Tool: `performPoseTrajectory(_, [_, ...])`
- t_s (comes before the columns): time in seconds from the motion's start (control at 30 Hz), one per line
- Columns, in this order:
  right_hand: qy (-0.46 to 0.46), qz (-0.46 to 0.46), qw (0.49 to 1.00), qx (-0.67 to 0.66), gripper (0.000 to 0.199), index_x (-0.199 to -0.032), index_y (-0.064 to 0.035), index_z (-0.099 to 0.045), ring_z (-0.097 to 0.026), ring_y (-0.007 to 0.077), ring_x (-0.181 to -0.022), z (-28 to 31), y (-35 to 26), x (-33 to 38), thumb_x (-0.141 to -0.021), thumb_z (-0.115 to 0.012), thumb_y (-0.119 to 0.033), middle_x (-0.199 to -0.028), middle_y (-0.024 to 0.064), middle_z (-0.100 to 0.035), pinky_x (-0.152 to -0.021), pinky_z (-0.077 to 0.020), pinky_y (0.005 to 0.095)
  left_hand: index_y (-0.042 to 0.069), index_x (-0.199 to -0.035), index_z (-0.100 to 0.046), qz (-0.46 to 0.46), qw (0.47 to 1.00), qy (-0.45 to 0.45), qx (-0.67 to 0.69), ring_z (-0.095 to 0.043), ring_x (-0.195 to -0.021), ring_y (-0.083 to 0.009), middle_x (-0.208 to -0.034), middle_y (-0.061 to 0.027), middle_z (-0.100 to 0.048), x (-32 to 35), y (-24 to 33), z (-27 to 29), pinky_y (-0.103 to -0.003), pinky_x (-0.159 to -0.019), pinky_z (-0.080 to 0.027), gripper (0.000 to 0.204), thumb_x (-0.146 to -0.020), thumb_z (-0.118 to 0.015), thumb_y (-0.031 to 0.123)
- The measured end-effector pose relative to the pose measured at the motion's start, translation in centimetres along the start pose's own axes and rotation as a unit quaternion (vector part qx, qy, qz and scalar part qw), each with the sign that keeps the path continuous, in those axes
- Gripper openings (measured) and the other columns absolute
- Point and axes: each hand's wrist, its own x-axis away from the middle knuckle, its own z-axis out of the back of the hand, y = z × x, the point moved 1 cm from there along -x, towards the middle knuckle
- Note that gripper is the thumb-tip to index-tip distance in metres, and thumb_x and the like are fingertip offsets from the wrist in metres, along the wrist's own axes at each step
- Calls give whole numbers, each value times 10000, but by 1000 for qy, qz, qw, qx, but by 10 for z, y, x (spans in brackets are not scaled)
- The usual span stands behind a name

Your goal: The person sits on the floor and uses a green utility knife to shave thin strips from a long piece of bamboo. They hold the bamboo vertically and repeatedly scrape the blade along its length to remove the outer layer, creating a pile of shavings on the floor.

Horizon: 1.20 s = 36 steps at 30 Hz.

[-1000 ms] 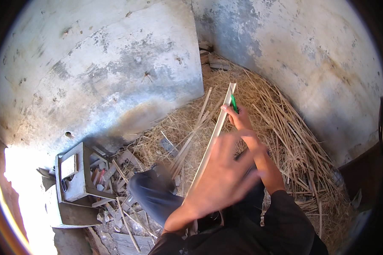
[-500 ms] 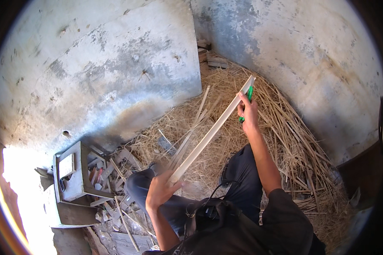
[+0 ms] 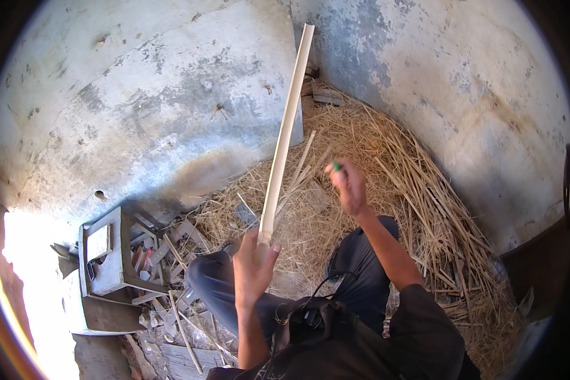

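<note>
A long pale split bamboo piece, hollowed like a channel, rises from my left hand up across the wall. That hand is closed around its lower end, near a node. Apart from the bamboo, to its right, my right hand is closed on a green-handled tool. Only a small green bit of the tool shows; the fingers hide the rest, and the hand is slightly blurred. Between and beyond my hands, thin bamboo strips lie on a bed of straw-like shavings.
A heap of long split strips lies along the right wall. At the left stands a worn wooden box-like stool with rubble and scraps around it. A stained wall panel bounds the far left.
The bamboo piece has swung from slanting right to nearly upright, its far end now higher. My right hand has let go of it and moved down and left, keeping the green-handled tool.
</note>
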Motion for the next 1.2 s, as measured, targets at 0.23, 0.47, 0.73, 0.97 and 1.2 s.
performPoseTrajectory(0.23, [-166,170,971,41,439,-1054,-49,-744,-730,250,-675,-34,-41,14,-1030,-676,-482,-825,93,-721,-590,-565,370,11,-1339,-486,74,986,-18,149,-603,-651,-57,-840,-47,-709,-3,17,-18,-229,-567,-466,413,-1028,-748,82])
performPoseTrajectory(0.47, [-201,196,958,52,284,-1036,-118,-757,-723,219,-654,-36,-52,15,-935,-799,-380,-829,18,-737,-570,-547,351,15,-1266,-481,81,974,-5,212,-609,-688,-54,-905,-64,-728,1,24,-28,-214,-583,-470,318,-1050,-710,68])
performPoseTrajectory(0.73, [-189,200,959,64,256,-1039,-152,-785,-716,188,-634,-33,-61,11,-905,-820,-367,-819,-1,-751,-560,-544,334,5,-1281,-475,76,980,5,182,-607,-733,-52,-911,-68,-736,6,21,-30,-229,-626,-472,294,-1076,-669,85])
performPoseTrajectory(0.97, [-143,170,973,63,298,-1060,-102,-823,-730,173,-643,-34,-56,10,-947,-782,-374,-781,28,-752,-572,-570,327,31,-1309,-469,105,969,0,222,-571,-722,-50,-902,-64,-716,9,18,-31,-234,-619,-438,306,-1084,-660,113])
performPoseTrajectory(1.2, [-105,42,991,68,307,-1148,-90,-807,-781,167,-746,-10,-28,-1,-961,-785,-333,-932,87,-815,-603,-597,330,45,-1303,-466,148,957,-24,247,-568,-701,-49,-887,-49,-704,25,10,-30,-237,-594,-430,319,-1062,-670,99])
